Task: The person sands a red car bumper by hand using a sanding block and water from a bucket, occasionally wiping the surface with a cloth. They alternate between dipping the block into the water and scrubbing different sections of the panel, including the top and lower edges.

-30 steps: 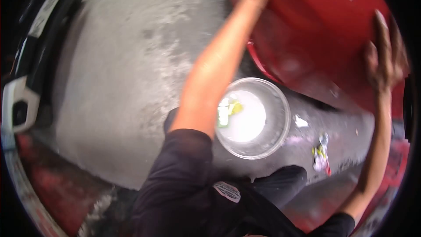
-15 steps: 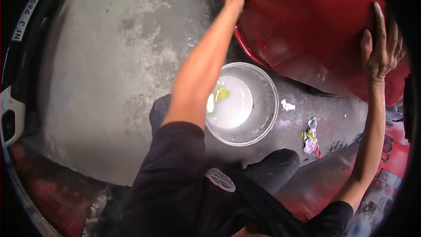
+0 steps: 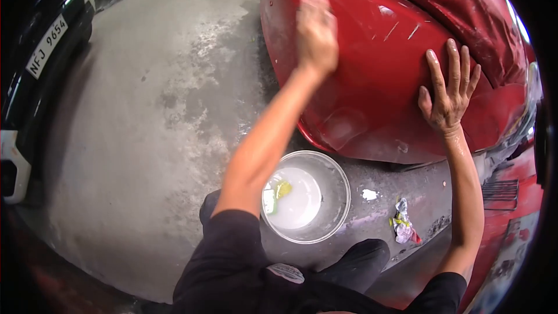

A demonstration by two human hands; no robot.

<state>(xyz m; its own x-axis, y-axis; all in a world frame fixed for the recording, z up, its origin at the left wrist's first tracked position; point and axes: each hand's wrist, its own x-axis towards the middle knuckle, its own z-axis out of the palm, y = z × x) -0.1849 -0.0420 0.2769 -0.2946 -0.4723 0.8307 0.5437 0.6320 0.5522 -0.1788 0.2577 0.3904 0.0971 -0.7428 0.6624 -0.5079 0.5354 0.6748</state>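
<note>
A glossy red car panel (image 3: 372,81) with light scratches fills the upper right. On its left part rests my left hand (image 3: 317,32), smeared by motion, with its fingers bent together; whether something lies under them is hidden. My right hand (image 3: 451,90) lies on the panel farther right, fingers spread and wet, holding nothing. Below the panel, beside my left forearm, stands a round clear tub (image 3: 337,215) of milky liquid, with a yellow-green item (image 3: 283,189) in it.
A black car with a number plate (image 3: 46,46) stands at the far left. On the grey floor (image 3: 133,157) lie a crumpled wrapper (image 3: 403,224) and a white scrap (image 3: 369,195). Crinkled red sheeting (image 3: 453,11) covers the upper right, and a dark grate (image 3: 500,195) shows at the right.
The view has tilted up, so more of the red panel shows and the tub sits lower. My left hand has moved inward over the panel. My right hand stays spread on it.
</note>
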